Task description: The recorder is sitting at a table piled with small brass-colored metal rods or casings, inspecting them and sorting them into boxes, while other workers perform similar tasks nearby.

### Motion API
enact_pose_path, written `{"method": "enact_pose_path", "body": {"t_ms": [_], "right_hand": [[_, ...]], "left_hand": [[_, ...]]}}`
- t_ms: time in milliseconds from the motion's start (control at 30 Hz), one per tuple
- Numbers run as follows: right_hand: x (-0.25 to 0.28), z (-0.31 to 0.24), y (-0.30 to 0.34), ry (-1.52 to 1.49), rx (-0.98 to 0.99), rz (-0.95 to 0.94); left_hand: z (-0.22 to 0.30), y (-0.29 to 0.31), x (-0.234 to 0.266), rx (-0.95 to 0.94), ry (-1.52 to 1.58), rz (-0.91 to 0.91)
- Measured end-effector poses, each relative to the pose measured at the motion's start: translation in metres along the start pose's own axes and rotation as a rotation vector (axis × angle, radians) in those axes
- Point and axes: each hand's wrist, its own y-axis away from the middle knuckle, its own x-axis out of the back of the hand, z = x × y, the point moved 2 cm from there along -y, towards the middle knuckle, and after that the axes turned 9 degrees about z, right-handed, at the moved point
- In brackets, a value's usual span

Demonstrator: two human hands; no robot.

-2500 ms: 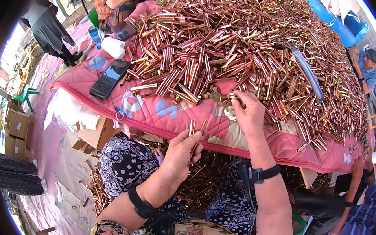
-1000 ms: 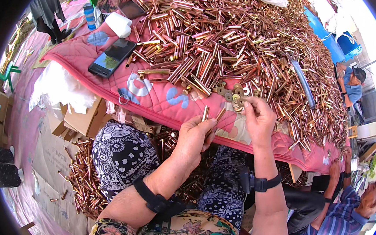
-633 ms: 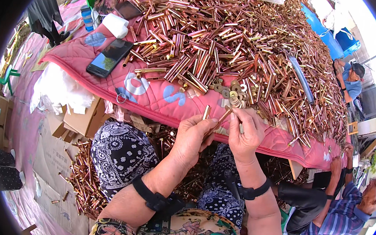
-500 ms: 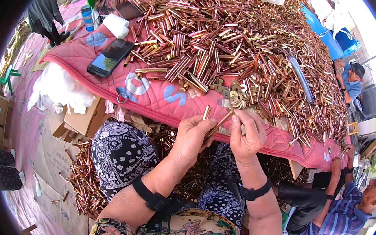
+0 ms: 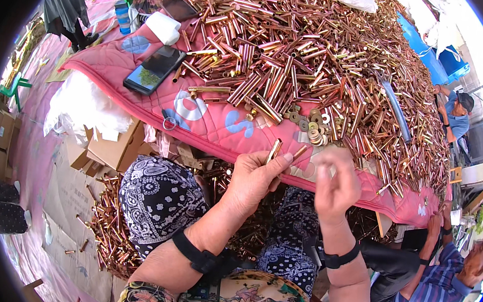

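Two slim copper-coloured metal tubes stick up from my left hand (image 5: 255,180): one metal tube (image 5: 274,152) upright by the thumb, another tilted to the right. Its fingers are closed round them, above the front edge of the pink quilt (image 5: 211,143). My right hand (image 5: 336,187) is raised just right of it, apart from the tubes. Motion smears its bent fingers, so whether anything is in them cannot be made out. A small heap of washers (image 5: 315,135) lies on the quilt just beyond both hands, at the near edge of a large pile of similar tubes (image 5: 317,49).
A phone (image 5: 155,70) and a white roll (image 5: 163,28) lie on the quilt's left. A blue curved strip (image 5: 396,115) rests on the pile. More tubes (image 5: 105,225) lie below around my knees, near cardboard boxes (image 5: 118,147). A co-worker (image 5: 435,280) sits close on the right.
My right hand has come away from the tubes and moved to the right. My left hand still grips the tubes. The whole view has shifted slightly.
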Motion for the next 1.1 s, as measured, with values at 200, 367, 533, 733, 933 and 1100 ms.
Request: {"method": "enact_pose_path", "body": {"t_ms": [200, 367, 533, 733, 933, 1100], "right_hand": [[-0.032, 0.021, -0.005, -0.349, -0.570, -0.543], [-0.027, 0.016, 0.000, -0.632, -0.826, -0.065], [-0.024, 0.025, 0.005, -0.724, -0.911, -0.015], [-0.037, 0.008, 0.003, -0.719, -0.795, -0.144], [-0.026, 0.011, -0.008, -0.433, -0.548, -0.520], [0.009, 0.040, -0.015, -0.651, -0.801, 0.213]], "left_hand": [[-0.010, -0.003, 0.011, -0.175, -0.272, -0.004], [-0.008, -0.002, 0.006, -0.124, -0.379, -0.053], [-0.011, -0.001, 0.004, -0.107, -0.306, -0.066], [-0.011, -0.003, 0.006, -0.333, -0.531, -0.058], [-0.008, -0.006, 0.012, -0.414, -0.796, -0.042], [-0.011, -0.008, 0.015, -0.106, -0.377, -0.056]]}}
